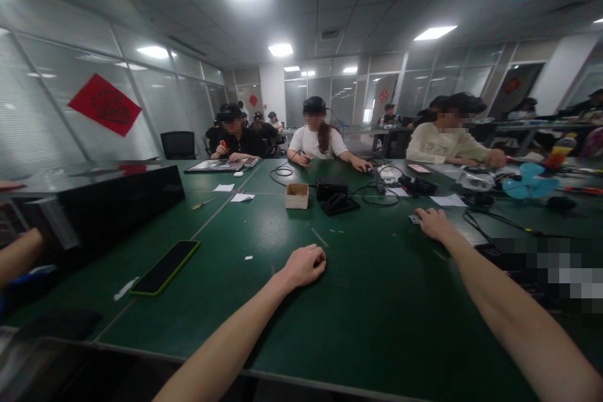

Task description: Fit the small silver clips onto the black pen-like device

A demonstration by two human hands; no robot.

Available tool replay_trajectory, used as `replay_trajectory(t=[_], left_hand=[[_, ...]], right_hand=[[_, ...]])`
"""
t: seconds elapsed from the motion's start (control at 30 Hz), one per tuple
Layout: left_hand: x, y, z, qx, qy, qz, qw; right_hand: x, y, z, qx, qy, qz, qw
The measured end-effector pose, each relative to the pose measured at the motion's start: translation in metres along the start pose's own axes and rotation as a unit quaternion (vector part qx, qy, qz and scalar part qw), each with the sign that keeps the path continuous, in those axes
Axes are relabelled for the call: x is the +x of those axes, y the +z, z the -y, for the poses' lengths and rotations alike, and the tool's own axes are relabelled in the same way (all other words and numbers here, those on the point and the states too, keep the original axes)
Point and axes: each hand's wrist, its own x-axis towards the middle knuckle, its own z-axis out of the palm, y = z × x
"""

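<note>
My left hand (305,266) rests on the green table (358,314) with its fingers curled in. Whatever they may hold is hidden. Farther off to the right, my right hand (434,224) reaches out across the table. Its fingertips are on a small, flat, light-grey piece (414,219), too small to name. Beyond my left hand stand a small open cardboard box (296,196) and a black device on a stand (333,191). Left of that hand lies a tiny white scrap (249,257).
A phone with a green edge (166,267) and a large black case (127,207) are on the left. A blue fan (530,182), a drink bottle (561,149) and black cables (511,226) lie to the right. Several people sit across the table.
</note>
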Motion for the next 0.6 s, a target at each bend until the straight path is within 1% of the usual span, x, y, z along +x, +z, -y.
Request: replay_trajectory(t=[0.07,0.17,0.37,0.53,0.6], left_hand=[[-0.0002,-0.0003,-0.0001,0.001,0.003,0.0,1.0],[-0.0001,0.0001,-0.0001,0.003,0.008,-0.004,1.0],[0.0008,0.0022,0.0009,0.006,0.003,-0.002,1.0],[-0.0001,0.0005,0.0003,-0.001,0.002,0.001,1.0],[-0.0002,0.0,0.0001,-0.004,0.005,0.001,1.0]], right_hand=[[-0.0019,0.0001,0.0006,0.002,-0.001,-0.005,1.0],[-0.0049,-0.0012,0.002,0.003,-0.002,0.004,1.0],[-0.0074,0.0,-0.0008,0.001,-0.009,-0.029,1.0],[-0.0075,-0.001,-0.0022,0.006,-0.012,-0.007,1.0],[-0.0081,-0.0023,-0.0016,0.004,-0.014,-0.009,1.0]])
